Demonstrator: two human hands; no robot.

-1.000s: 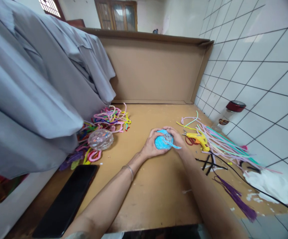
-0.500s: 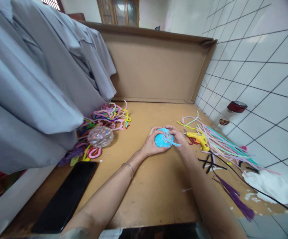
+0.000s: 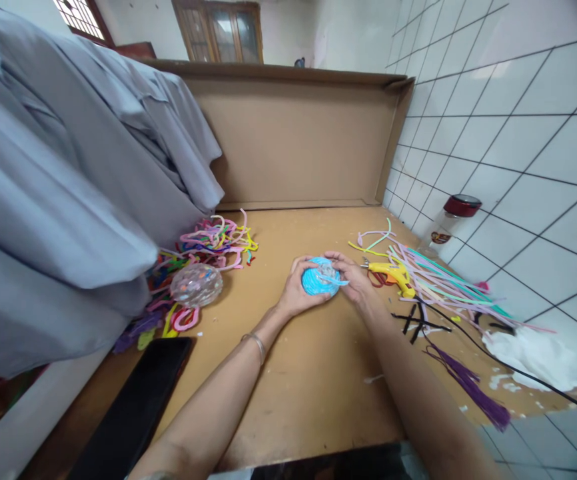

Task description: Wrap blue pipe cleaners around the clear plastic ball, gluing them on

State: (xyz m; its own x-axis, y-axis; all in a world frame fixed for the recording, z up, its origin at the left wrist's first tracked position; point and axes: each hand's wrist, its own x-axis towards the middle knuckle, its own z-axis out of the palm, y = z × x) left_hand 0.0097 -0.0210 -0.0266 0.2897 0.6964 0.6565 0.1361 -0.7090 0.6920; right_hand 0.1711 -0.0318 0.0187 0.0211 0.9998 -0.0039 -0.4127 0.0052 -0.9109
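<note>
A round ball wrapped in blue pipe cleaner [image 3: 313, 280] is held just above or on the table, at the middle of the view. Its top shows a clear, unwrapped patch, and a loose blue end sticks out to the right. My left hand [image 3: 296, 291] is curled round its left and lower side. With its fingers, my right hand [image 3: 351, 277] grips the right side, near the loose end. A yellow glue gun [image 3: 392, 277] lies just right of my right hand, with red-handled scissors [image 3: 378, 279] partly under it.
On the left are a clear ball [image 3: 196, 285], a heap of coloured pipe cleaners [image 3: 218, 237] and a black phone [image 3: 136, 407]. Loose pipe cleaners [image 3: 443, 280], a jar [image 3: 448, 223], a purple tassel [image 3: 473, 390] and white tissue [image 3: 533, 357] lie right. Cardboard [image 3: 293, 140] stands behind.
The loose blue end now lies closer in against the ball, beside my right fingers. Both hands keep their hold. The whole view has shifted slightly.
</note>
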